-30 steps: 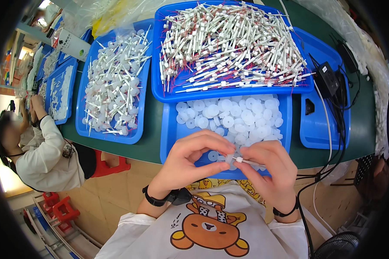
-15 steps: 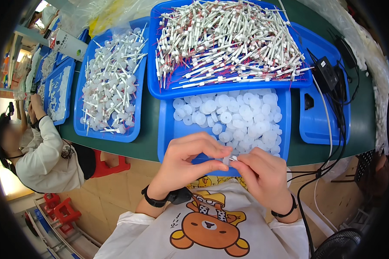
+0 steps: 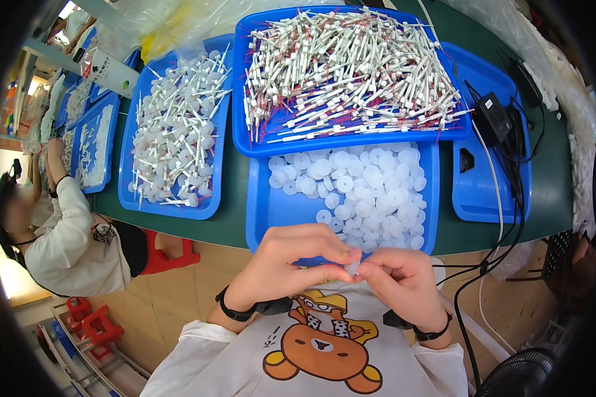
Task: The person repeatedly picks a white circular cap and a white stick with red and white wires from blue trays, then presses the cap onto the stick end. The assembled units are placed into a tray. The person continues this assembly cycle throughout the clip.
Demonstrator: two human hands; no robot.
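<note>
Thumb and fingertips of my left hand are closed on a small translucent white plastic disc. My right hand meets it there, its thumb and fingers pinched together against the disc's edge. What those fingers grip is mostly hidden. Just beyond my hands lies a blue tray of similar loose discs. Across its far part rests another blue tray, heaped with thin white sticks with red wires. To the left, a third blue tray holds sticks fitted with discs.
At the right, a blue tray carries a black power adapter and cables. Clear plastic bags lie along the far edge. A person sits at the left, beside a red stool. A black fan stands lower right.
Both hands have come slightly lower, nearer my shirt. The disc is turned differently, and the metal-looking thin piece seen at my right fingertips is now mostly hidden. The trays appear slightly shifted in view.
</note>
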